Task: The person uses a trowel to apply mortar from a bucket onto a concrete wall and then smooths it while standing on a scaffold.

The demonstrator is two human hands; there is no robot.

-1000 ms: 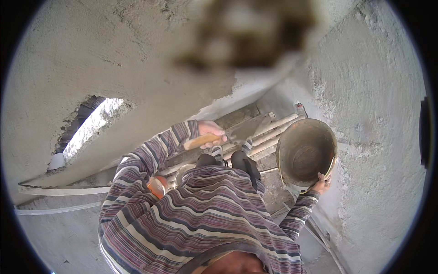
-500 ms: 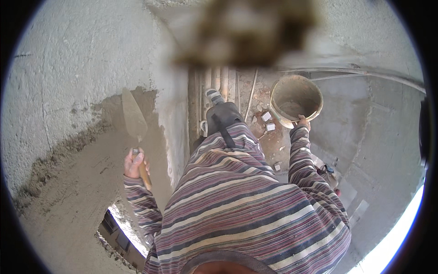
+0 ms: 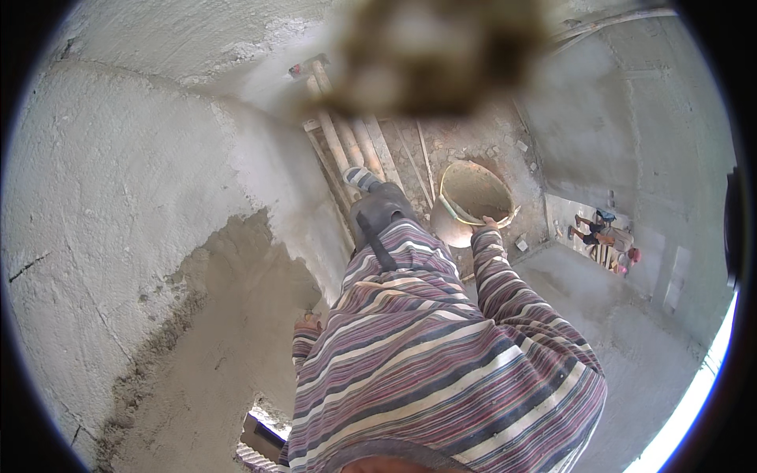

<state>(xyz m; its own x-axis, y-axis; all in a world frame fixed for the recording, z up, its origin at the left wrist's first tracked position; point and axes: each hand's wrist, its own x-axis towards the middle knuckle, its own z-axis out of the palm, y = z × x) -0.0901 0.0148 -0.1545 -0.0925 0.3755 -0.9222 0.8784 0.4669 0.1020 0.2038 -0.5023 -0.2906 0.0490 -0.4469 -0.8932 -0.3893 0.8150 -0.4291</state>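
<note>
My right hand [image 3: 487,224] is closed on the near rim of a mortar-crusted bucket [image 3: 453,229]. The bucket tilts a little, and its inside is coated grey. Close to my left side, my left hand [image 3: 308,322] is partly hidden by the striped sleeve and shirt. A thin pale sliver of the trowel [image 3: 321,307] shows beside its fingers; the handle is out of sight. Left of that hand, a darker patch of fresh mortar [image 3: 244,276] covers part of the rough grey wall [image 3: 134,173].
Several pipes [image 3: 347,142] and boards lie along the wall's foot, by my shoe [image 3: 360,178]. Rubble [image 3: 520,244] is scattered around the bucket. Another person [image 3: 611,236] shows through an opening at right. A blurred brown shape [image 3: 441,55] blocks the top middle.
My left hand has drawn from the wall toward my body, bringing the trowel down. The bucket and right hand appear lower and further left as the view has turned, revealing the other person.
</note>
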